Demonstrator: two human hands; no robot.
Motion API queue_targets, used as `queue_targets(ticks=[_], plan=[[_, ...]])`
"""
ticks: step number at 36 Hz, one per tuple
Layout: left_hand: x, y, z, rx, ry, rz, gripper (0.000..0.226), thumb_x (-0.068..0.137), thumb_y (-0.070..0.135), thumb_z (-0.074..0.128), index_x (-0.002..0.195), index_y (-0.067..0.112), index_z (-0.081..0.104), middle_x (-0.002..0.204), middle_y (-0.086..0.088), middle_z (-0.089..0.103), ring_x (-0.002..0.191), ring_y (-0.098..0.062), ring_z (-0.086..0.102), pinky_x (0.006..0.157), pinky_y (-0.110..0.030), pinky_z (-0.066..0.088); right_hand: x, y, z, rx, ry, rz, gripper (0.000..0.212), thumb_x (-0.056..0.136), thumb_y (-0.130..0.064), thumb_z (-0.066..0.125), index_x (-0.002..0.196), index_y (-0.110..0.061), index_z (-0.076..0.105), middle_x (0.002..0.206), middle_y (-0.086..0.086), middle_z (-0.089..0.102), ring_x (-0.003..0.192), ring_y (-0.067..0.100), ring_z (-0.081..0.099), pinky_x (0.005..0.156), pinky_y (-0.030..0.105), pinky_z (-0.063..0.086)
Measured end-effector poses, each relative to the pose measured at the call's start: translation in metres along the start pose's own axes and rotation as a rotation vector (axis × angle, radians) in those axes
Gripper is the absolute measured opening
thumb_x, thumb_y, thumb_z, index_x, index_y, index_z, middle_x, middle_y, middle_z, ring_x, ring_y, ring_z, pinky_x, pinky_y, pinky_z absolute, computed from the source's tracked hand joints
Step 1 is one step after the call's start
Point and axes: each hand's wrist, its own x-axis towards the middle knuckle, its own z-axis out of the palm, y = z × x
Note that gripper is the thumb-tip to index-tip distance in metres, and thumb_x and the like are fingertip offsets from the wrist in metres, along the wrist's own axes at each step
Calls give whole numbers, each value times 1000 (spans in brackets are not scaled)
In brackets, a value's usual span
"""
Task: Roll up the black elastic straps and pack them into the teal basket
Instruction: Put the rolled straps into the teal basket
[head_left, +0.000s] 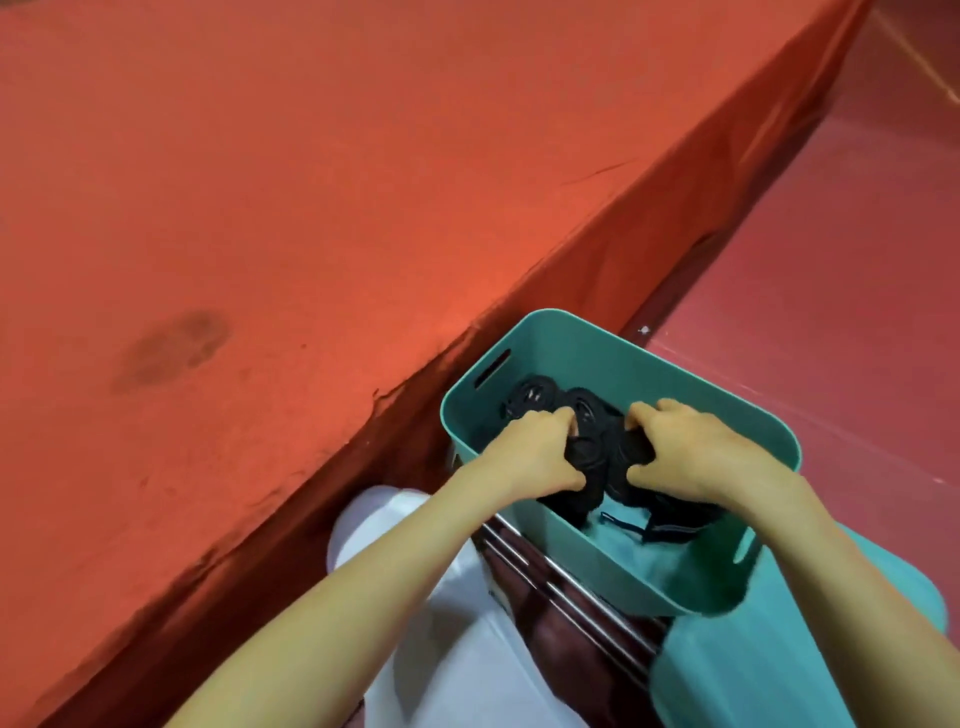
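A red cloth-covered table (260, 182) fills the left, dark red floor (831, 286) right, chrome bars (566, 592) below.

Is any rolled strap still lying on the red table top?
No: the red table top shows no straps, and the rolled black straps sit inside the teal basket, where the left hand and right hand grip them.
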Motion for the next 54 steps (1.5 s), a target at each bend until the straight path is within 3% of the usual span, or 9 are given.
queue_targets(ticks=[7, 14, 18, 23, 29, 35, 39, 49, 54], plan=[[24, 16, 25, 92, -166, 26, 55, 70, 23, 79, 115, 13, 51, 112, -12, 61, 98, -31, 58, 72, -32, 46, 15, 21, 17, -62, -98, 1, 37, 86, -28, 58, 119, -15, 47, 116, 9, 55, 105, 29, 57, 80, 33, 45], [37, 21, 43, 82, -302, -30, 52, 72, 17, 75, 116, 7, 50, 114, -16, 59, 98, -32, 59, 69, -31, 46, 44, 31, 34, -105, -170, -42, 50, 79, -23, 73, 121, -13, 49, 121, 10, 56, 108, 28, 57, 74, 28, 42], [42, 20, 51, 150, -333, -39, 52, 72, 19, 75, 117, 8, 51, 116, -15, 59, 102, -32, 59, 72, -32, 47, 58, 38, 36, -44, -174, -54, 54, 77, -27, 75, 122, -10, 49, 122, 11, 57, 108, 30, 57, 82, 32, 48], [46, 17, 58, 242, -318, -63, 62, 73, 31, 79, 123, 7, 51, 122, -13, 58, 108, -31, 58, 84, -36, 50, 72, 39, 42, 85, -195, -66, 46, 73, -32, 80, 102, -16, 47, 107, 7, 60, 93, 28, 62, 69, 31, 45], [50, 19, 68, 380, -365, -98, 65, 73, 43, 78, 123, 9, 56, 121, -7, 60, 109, -29, 59, 80, -34, 47, 81, 38, 66, 51, -109, -112, 60, 73, -32, 80, 120, -10, 50, 118, 10, 55, 108, 27, 54, 74, 26, 36], [55, 21, 69, 301, -416, -147, 56, 76, 34, 79, 117, 3, 59, 115, -11, 63, 104, -29, 62, 79, -33, 49, 86, 43, 78, -16, -149, -168, 55, 79, -19, 75, 126, -11, 49, 111, 8, 44, 107, 31, 53, 78, 30, 38], [55, 17, 72, 356, -384, -146, 49, 80, 21, 76, 120, -1, 57, 120, -15, 61, 108, -31, 61, 82, -35, 48, 87, 43, 81, -102, -126, -187, 52, 82, -15, 72, 129, -11, 49, 121, 13, 47, 107, 33, 55, 83, 34, 42], [52, 18, 67, 397, -309, -154, 52, 79, 34, 75, 120, 7, 59, 121, -9, 61, 111, -29, 59, 76, -33, 44, 76, 42, 66, -185, -101, -174, 56, 83, -21, 70, 133, -16, 44, 124, 9, 49, 113, 31, 54, 77, 35, 42], [41, 16, 36, 398, -156, -134, 49, 81, 40, 71, 119, 12, 57, 124, -10, 59, 114, -30, 57, 82, -34, 45, 62, 35, 37, -128, 1, -166, 45, 88, -32, 66, 126, -17, 48, 120, 6, 50, 111, 29, 54, 79, 34, 41]])
